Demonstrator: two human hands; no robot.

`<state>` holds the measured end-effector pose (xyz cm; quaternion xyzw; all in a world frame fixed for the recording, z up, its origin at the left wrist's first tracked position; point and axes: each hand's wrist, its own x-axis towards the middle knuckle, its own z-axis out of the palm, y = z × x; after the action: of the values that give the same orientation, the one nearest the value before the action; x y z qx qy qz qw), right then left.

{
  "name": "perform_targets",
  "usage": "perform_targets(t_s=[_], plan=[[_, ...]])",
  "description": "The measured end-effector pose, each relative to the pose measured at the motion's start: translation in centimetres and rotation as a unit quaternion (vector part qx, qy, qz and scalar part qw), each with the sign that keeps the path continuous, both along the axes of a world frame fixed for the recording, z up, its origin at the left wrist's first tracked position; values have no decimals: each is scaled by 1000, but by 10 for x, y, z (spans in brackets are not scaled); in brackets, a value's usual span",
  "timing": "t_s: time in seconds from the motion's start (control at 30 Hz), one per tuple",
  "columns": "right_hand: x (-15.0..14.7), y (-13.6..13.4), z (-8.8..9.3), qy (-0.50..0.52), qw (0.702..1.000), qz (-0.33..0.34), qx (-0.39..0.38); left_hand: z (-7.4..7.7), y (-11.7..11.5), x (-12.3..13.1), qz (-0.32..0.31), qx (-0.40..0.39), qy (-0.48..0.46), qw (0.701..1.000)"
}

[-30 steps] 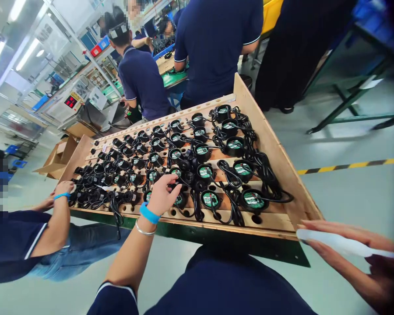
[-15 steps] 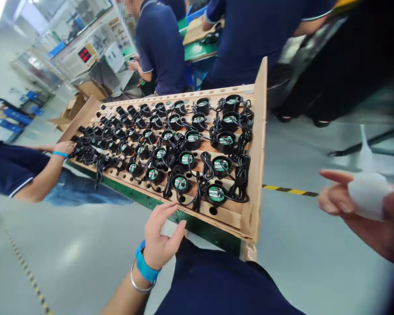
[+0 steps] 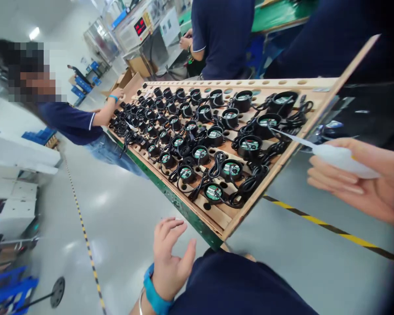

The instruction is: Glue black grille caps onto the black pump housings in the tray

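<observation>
My right hand (image 3: 357, 179) is wrapped round a white squeeze bottle (image 3: 339, 158) with a long thin nozzle. The nozzle points left over the tray's end wall, its tip close to a black round housing (image 3: 268, 125) in the rightmost column. A green circuit board shows inside that housing. Rows of similar black housings with coiled black cables (image 3: 249, 181) fill the wooden tray (image 3: 228, 216). Before the tray's near edge, my left hand (image 3: 172, 251) hovers with fingers apart, holding nothing and touching nothing. A blue band circles that wrist.
At the tray's far left end a co-worker (image 3: 72, 120) reaches into it. Another person (image 3: 221, 39) works behind the tray, by a device with a red display (image 3: 140, 27). The tray rests on a green surface (image 3: 174, 197). Yellow-black tape (image 3: 318, 222) marks the floor.
The squeeze bottle has gone from nozzle-up at the right to nozzle pointing left over the tray. My view has turned, and my left hand sits further from the tray edge.
</observation>
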<state>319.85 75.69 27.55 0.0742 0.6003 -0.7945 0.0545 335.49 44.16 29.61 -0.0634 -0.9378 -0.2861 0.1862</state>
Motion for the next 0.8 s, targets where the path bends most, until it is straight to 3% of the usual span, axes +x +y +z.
perform_targets(t_s=[0.1,0.27,0.33,0.4,0.5,0.63,0.8], plan=[[-29,-11,8,-30,993,92,-72,5,22,-15,-12,-32,-43,998],[-86,-27,13,-79,985,135,-77,4,71,-49,8,-56,-119,991],[-113,-34,14,-91,976,184,-76,1,94,-65,68,-89,-217,970],[-139,-40,15,-110,963,237,-72,-5,115,-81,167,-113,-339,919],[-169,-49,18,-155,940,300,-58,-13,137,-95,308,-53,-439,842],[-187,-55,23,-201,900,385,-36,-19,149,-92,418,24,-415,808],[-185,-62,28,-231,863,450,-19,-16,165,-80,486,76,-365,791]])
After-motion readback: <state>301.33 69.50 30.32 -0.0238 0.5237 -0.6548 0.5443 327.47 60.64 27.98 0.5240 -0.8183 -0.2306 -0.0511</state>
